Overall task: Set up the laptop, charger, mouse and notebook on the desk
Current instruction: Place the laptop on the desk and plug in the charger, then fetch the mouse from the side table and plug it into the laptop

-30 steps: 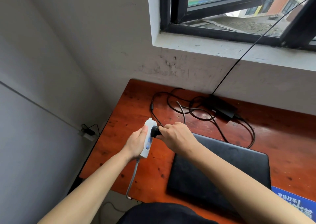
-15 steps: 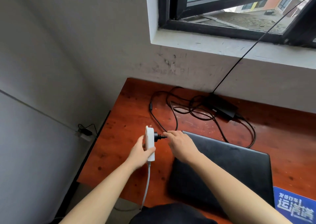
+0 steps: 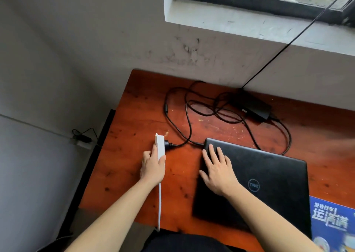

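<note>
A closed black laptop point(image 3: 269, 176) lies on the red-brown wooden desk point(image 3: 130, 136). My right hand point(image 3: 218, 168) rests flat and open on the lid's left corner. My left hand point(image 3: 152, 167) holds a white power strip point(image 3: 159, 146) on edge on the desk. The charger's black plug point(image 3: 167, 143) sits in the strip. Its cable point(image 3: 184, 117) loops back to the black charger brick point(image 3: 253, 105) near the wall. A blue printed item point(image 3: 330, 219) lies at the lower right, partly cut off.
A thin black cable point(image 3: 288, 42) runs from the desk's back edge up over the window sill point(image 3: 249, 23). The strip's white cord point(image 3: 159, 203) drops over the desk's front edge. A wall socket with a black plug point(image 3: 82, 139) is low on the left wall.
My right hand has let go of the plug, which stays in the strip, and moved right onto the laptop lid. My left hand has lowered the strip to the desk.
</note>
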Action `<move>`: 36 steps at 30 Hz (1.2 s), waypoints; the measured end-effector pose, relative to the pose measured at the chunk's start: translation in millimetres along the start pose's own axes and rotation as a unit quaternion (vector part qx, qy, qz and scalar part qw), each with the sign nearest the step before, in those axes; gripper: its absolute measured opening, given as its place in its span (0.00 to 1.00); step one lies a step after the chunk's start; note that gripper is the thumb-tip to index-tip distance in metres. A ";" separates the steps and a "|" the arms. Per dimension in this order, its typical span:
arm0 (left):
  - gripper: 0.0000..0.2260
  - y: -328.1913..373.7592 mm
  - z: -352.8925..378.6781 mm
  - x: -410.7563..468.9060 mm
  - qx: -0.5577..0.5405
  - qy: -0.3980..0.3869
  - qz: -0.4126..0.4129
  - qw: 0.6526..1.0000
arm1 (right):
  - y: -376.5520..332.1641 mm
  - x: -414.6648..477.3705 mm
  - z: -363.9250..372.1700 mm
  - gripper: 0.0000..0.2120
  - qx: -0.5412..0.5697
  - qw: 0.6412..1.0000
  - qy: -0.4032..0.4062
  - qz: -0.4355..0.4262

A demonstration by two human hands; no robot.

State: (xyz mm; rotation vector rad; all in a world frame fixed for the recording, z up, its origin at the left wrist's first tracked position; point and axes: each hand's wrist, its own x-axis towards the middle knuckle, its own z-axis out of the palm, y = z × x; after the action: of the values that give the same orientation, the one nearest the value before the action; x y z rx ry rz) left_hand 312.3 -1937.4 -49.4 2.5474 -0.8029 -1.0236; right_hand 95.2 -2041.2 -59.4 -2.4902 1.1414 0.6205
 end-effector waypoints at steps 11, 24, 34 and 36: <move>0.24 16.5 -69.3 -20.9 0.044 0.138 0.097 0.985 | 21.5 4.1 -80.1 0.33 0.061 0.987 0.141 -0.050; 0.26 30.0 -76.0 -229.6 0.204 0.426 -0.010 0.881 | -16.7 -66.9 -123.9 0.34 0.096 0.888 0.330 -0.305; 0.29 -110.2 -109.9 -471.4 0.175 0.544 -0.248 0.782 | -212.0 -212.8 -134.3 0.34 0.068 0.767 0.323 -0.549; 0.29 -134.3 -115.1 -509.5 0.162 0.557 -0.270 0.768 | -251.1 -247.3 -131.1 0.35 0.068 0.749 0.322 -0.575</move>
State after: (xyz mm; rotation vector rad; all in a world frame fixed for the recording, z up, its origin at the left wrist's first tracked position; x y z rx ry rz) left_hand 142.8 -1523.0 251.3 3.0093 0.1414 0.7002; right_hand 177.5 -1790.0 208.0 -2.6680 -0.3781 -0.6797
